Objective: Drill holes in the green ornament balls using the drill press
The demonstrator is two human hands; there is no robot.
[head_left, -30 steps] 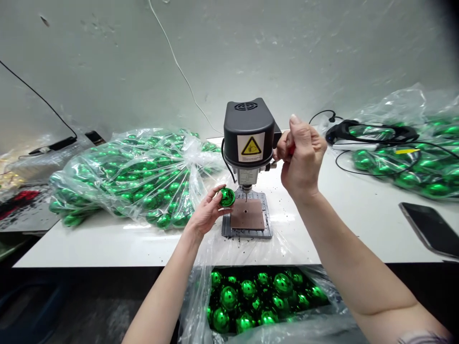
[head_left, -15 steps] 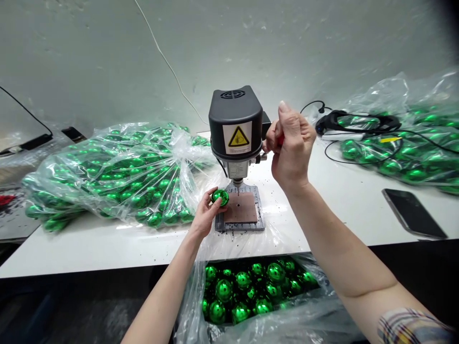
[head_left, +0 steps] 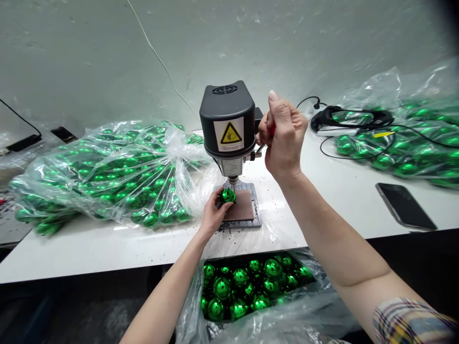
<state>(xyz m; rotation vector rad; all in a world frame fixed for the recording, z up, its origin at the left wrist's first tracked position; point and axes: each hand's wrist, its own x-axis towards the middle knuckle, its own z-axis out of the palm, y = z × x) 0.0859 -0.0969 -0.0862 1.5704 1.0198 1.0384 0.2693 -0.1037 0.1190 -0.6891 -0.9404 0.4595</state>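
A small black drill press (head_left: 228,117) with a yellow warning label stands on the white table. My left hand (head_left: 214,213) grips a shiny green ball ornament (head_left: 227,196) over the left part of the brown board (head_left: 242,206), close to the drill bit. That board lies on the grey base plate (head_left: 256,220) of the press. My right hand (head_left: 285,136) is closed round the feed lever (head_left: 261,147) on the right side of the press; a bit of red shows between the fingers, and most of the grip is hidden.
A clear bag of green balls (head_left: 118,177) lies at left, another bag (head_left: 405,157) at right. Below the table edge is an open bag of balls (head_left: 238,286). A phone (head_left: 407,205) and a black headset-like band with cables (head_left: 353,118) lie at right. Dark shavings dot the tabletop.
My left hand has brought the green ball right, from the board's left edge to beside the bit. My right hand stays on the lever. The whole view has shifted slightly.
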